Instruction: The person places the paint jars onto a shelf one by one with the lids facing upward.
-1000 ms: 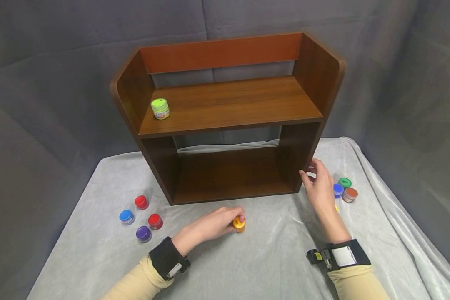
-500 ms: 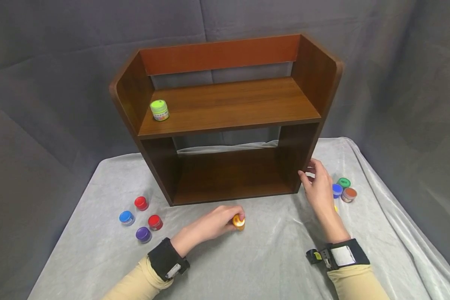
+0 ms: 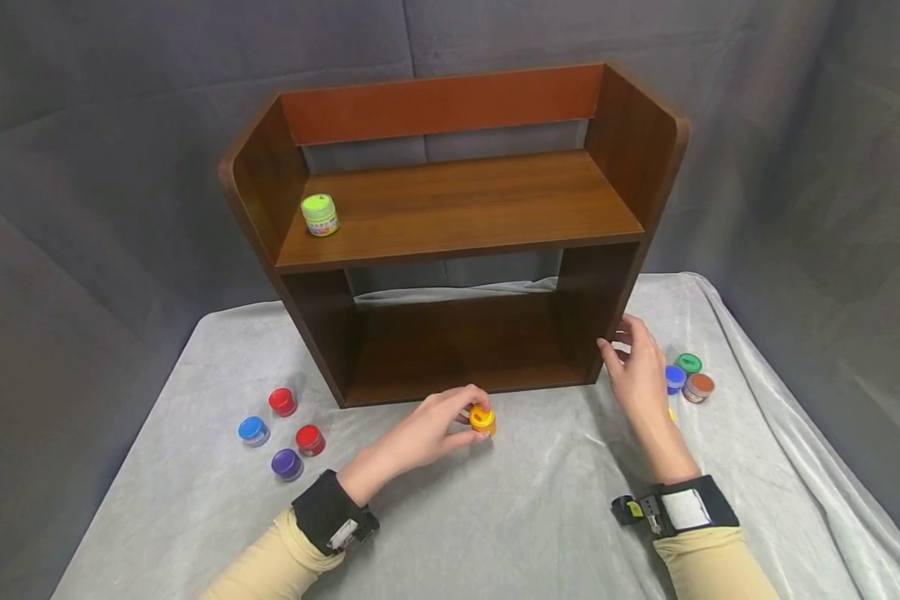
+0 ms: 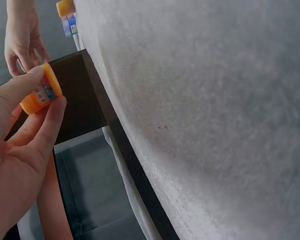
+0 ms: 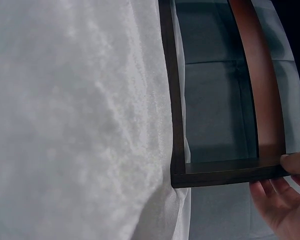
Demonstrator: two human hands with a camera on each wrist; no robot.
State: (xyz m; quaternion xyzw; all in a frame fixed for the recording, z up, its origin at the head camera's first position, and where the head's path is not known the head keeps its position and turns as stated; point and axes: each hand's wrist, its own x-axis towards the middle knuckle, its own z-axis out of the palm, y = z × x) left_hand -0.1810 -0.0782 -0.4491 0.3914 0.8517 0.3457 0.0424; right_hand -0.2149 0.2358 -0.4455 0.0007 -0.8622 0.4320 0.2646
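My left hand (image 3: 423, 433) pinches a small orange-yellow paint jar (image 3: 483, 421) between thumb and fingers, just in front of the shelf's lower edge. In the left wrist view the jar (image 4: 42, 92) shows its printed label, thumb on one side and fingers on the other. A dark brown two-tier wooden shelf (image 3: 450, 208) stands upright on the cloth. My right hand (image 3: 637, 371) grips the front edge of its right side panel, thumb on the near side; in the right wrist view the fingers (image 5: 277, 197) wrap behind that panel. A lime-green jar (image 3: 320, 215) sits at the left of the upper board.
On the cloth-covered table (image 3: 540, 500), left of the shelf, stand red (image 3: 282, 402), blue (image 3: 253, 431), purple (image 3: 287, 464) and dark red (image 3: 311, 440) jars. Right of my right hand are green (image 3: 688, 364), blue (image 3: 675, 379) and brown (image 3: 698, 387) jars, plus a partly hidden yellow one (image 3: 672, 414).
My left hand has moved up and slightly right toward the shelf, carrying the orange-yellow jar, whose grip now shows more of its lid. The right hand has stayed on the side panel.
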